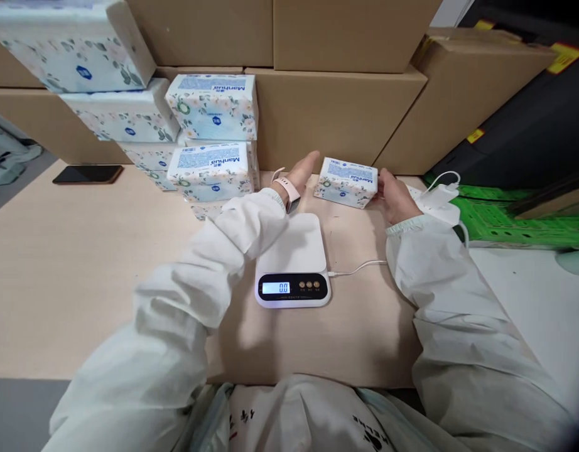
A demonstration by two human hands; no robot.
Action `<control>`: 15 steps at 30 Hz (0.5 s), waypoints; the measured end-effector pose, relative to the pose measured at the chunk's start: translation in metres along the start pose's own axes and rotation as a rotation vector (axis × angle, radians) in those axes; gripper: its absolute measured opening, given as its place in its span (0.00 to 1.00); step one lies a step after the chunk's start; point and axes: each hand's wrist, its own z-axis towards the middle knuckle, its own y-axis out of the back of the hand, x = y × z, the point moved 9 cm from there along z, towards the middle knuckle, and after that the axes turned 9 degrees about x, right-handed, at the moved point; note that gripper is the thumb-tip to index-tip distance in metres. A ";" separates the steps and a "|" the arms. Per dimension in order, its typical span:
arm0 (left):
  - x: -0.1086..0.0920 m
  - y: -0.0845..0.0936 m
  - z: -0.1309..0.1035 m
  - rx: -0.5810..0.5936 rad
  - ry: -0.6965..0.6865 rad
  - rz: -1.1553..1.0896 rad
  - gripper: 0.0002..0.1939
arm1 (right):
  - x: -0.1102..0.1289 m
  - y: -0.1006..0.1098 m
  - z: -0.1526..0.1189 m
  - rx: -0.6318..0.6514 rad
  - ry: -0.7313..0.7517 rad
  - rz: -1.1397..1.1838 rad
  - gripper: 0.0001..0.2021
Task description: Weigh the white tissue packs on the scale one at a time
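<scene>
A small floral pack of tissues (346, 183) marked "Manhua" rests toward the back of the table, in front of the cardboard boxes. My left hand (299, 174), with a pink-strapped watch at the wrist, is just left of the pack, flat with fingers stretched out and a gap between them. At the pack's right end, my right hand (397, 196) touches or nearly touches it with partly hidden, loosely extended fingers. Nearer to me is a white digital scale (293, 246), its plate bare and its display reading 0.0. My left sleeve covers the scale's upper left corner.
Stacked tissue packs (211, 166) stand at the back left, beside a dark phone (88, 174). Large cardboard boxes (327, 119) line the back. A white cable (358, 270) runs from the scale beneath my right arm. At right are a white power strip (440, 202) and a green crate (520, 220).
</scene>
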 end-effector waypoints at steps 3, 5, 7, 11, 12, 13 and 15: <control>-0.003 -0.017 -0.012 0.113 0.129 -0.033 0.26 | 0.016 -0.016 -0.024 0.110 -0.040 0.157 0.25; -0.026 -0.021 -0.037 0.186 0.091 -0.023 0.26 | 0.048 -0.019 -0.049 0.138 0.076 0.164 0.24; -0.058 -0.018 -0.074 0.226 0.004 0.015 0.24 | 0.084 -0.023 -0.081 0.189 0.200 0.140 0.24; -0.101 0.001 -0.169 0.219 -0.015 0.053 0.25 | 0.131 -0.041 -0.150 0.324 0.360 0.017 0.23; -0.103 0.006 -0.190 0.203 0.014 0.054 0.26 | 0.132 -0.047 -0.164 0.365 0.363 -0.017 0.24; -0.102 0.012 -0.209 0.182 0.046 0.050 0.27 | 0.130 -0.053 -0.176 0.406 0.352 -0.043 0.24; -0.093 0.022 -0.237 0.148 0.100 0.038 0.27 | 0.116 -0.066 -0.191 0.474 0.294 -0.072 0.25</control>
